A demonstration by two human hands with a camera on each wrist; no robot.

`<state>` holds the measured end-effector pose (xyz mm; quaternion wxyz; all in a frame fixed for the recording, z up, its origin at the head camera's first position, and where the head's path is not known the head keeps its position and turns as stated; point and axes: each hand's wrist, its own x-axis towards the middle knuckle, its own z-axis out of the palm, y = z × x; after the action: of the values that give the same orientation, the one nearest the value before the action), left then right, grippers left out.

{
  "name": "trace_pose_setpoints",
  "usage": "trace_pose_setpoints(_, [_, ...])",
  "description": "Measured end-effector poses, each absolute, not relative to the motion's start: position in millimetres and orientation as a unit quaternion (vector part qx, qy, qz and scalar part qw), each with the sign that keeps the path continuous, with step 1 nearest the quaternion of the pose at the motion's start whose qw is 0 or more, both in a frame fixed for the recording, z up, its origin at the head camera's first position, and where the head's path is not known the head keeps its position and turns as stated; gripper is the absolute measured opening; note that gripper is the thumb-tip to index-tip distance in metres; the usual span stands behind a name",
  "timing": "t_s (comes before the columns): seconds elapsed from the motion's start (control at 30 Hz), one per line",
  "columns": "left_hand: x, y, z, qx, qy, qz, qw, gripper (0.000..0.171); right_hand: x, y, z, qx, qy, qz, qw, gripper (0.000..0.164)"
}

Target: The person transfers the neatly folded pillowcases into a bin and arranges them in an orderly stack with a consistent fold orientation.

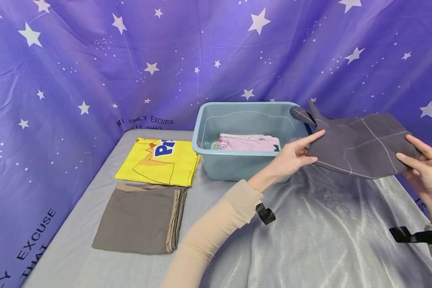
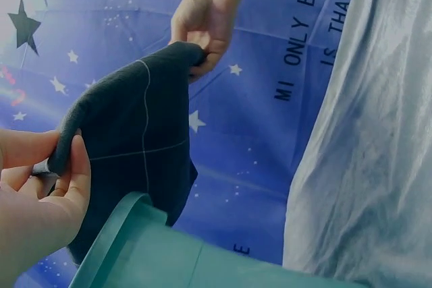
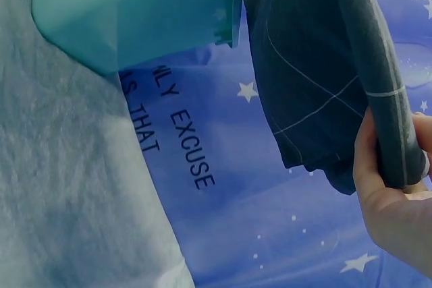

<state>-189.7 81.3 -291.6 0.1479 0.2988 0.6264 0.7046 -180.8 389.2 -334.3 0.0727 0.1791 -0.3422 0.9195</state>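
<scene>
Between my two hands a dark grey cloth [image 1: 360,144] with thin pale lines is held up, folded, beside the bin's right end. My left hand [image 1: 291,156] pinches its left edge between thumb and fingers. At the opposite end my right hand [image 1: 426,170] grips the other edge, as the right wrist view also shows, with the hand [image 3: 398,200] around a rolled fold. The blue-green plastic bin [image 1: 237,166] stands just left of the cloth, whose upper left corner overlaps the bin's rim. Inside the bin lies a folded pink printed cloth [image 1: 248,143].
Left of the bin a folded yellow printed cloth [image 1: 147,164] lies on the grey bed cover [image 1: 302,240]. In front of it is a folded brown-grey cloth [image 1: 137,220] with tan edges. A purple star-patterned curtain [image 1: 180,48] hangs behind and at both sides.
</scene>
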Motion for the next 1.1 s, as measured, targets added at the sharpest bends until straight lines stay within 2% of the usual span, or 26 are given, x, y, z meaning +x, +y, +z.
trace_pose_setpoints(0.2, [-191.4, 68.7, -289.9, 0.303, 0.617, 0.713, 0.136, 0.059, -181.3, 379.1, -327.1, 0.121, -0.421, 0.894, 0.099, 0.053])
trace_pose_setpoints(0.33, [-194.2, 60.9, -291.5, 0.311, 0.594, 0.731, 0.128, 0.058, -184.8, 372.1, -323.2, 0.104, -0.441, 0.886, 0.095, 0.054])
trace_pose_setpoints(0.47, [-196.5, 50.9, -291.8, 0.315, 0.590, 0.733, 0.123, 0.058, -191.0, 362.7, -319.2, 0.119, -0.391, 0.910, 0.068, 0.056])
trace_pose_setpoints(1.1, [-217.3, 6.5, -305.7, 0.310, 0.586, 0.746, 0.064, 0.062, -208.6, 314.8, -300.2, 0.135, -0.390, 0.910, 0.024, 0.052])
